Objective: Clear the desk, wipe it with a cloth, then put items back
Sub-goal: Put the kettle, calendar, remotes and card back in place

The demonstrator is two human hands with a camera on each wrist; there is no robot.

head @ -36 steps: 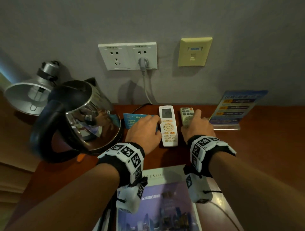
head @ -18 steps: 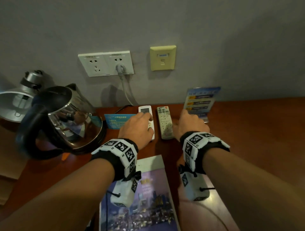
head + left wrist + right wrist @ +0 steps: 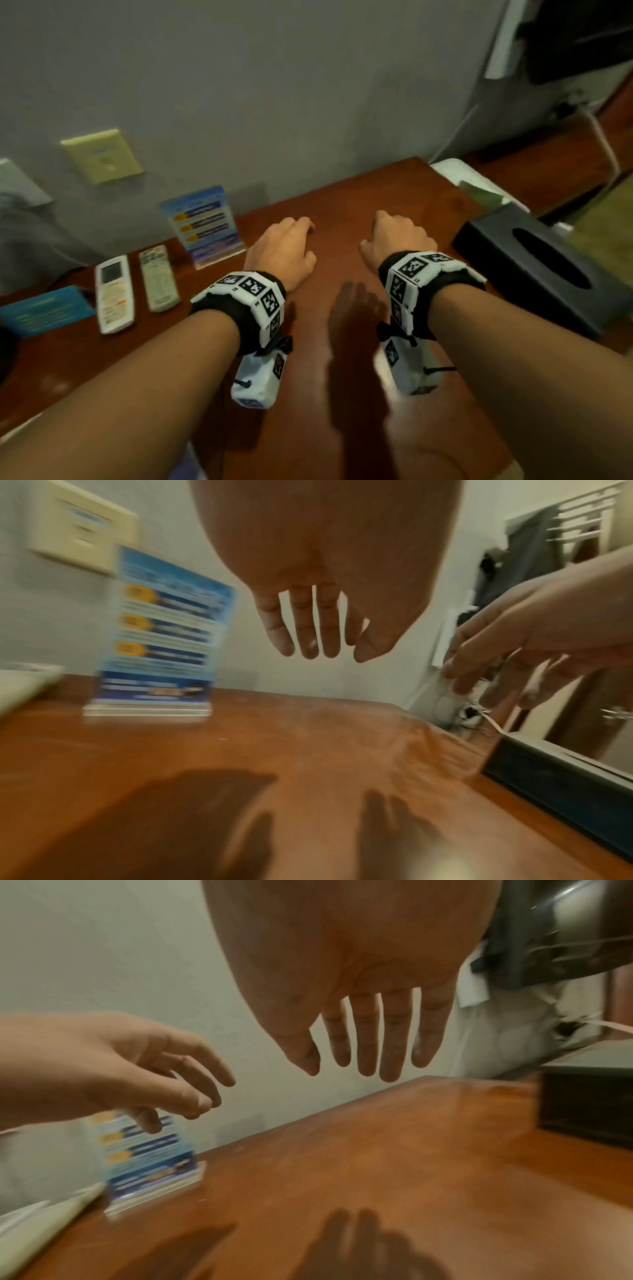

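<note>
Both hands hover empty above the reddish wooden desk (image 3: 342,205), fingers relaxed and pointing down. My left hand (image 3: 279,248) (image 3: 318,631) hangs just right of the blue standing sign card (image 3: 203,224) (image 3: 164,639) (image 3: 147,1158). My right hand (image 3: 397,236) (image 3: 363,1042) hangs left of the black tissue box (image 3: 541,270) (image 3: 589,1104). Two white remotes lie side by side at the left: the larger remote (image 3: 113,294) and the smaller remote (image 3: 158,278). A flat blue card (image 3: 44,311) lies beyond them at the far left.
The grey wall carries a yellow wall plate (image 3: 102,156) (image 3: 78,531). A white object (image 3: 469,178) sits past the desk's right end, behind the tissue box. Dark clothing (image 3: 575,37) hangs at the upper right. Bare desk surface lies under both hands.
Both hands left the remotes and moved right, past the sign card, to hover over bare desk. The head view swung right; the kettle and magazine left the view and the tissue box came in.
</note>
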